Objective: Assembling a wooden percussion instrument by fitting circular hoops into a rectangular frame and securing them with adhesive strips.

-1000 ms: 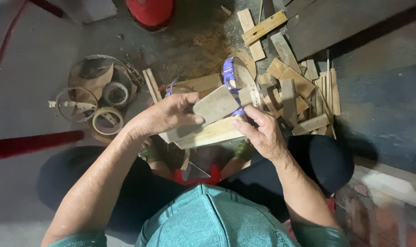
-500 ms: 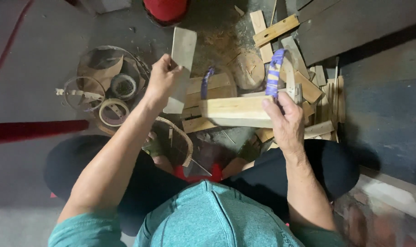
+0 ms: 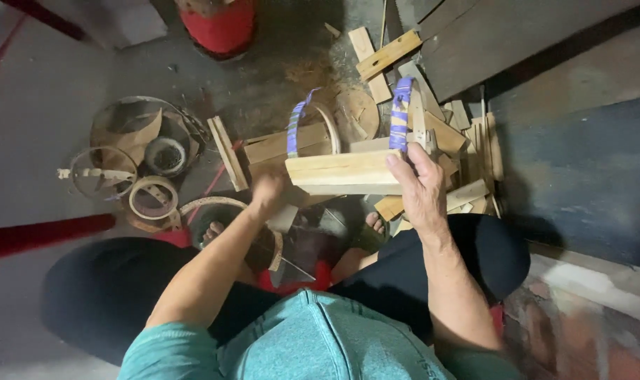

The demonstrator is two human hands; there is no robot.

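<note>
The person sat on the floor (image 3: 45,91) with knees spread, viewed from above. The right hand (image 3: 422,186) was closed around the right end of a pale wooden block (image 3: 344,172), fingers over its top edge, holding it roughly level above the feet. Two curved wooden strips wrapped in blue tape (image 3: 401,112) stood behind the block, close against it; whether they were fixed to it could not be told. The left hand (image 3: 269,191) was low beside the block's left end, fingers curled; its grip state could not be determined, and a small grey piece (image 3: 284,218) lay just below it. A pile of wood offcuts (image 3: 467,141) lay to the right. Several round hoops and rings (image 3: 133,165) lay to the left, near a red container (image 3: 221,24) further off.
</note>
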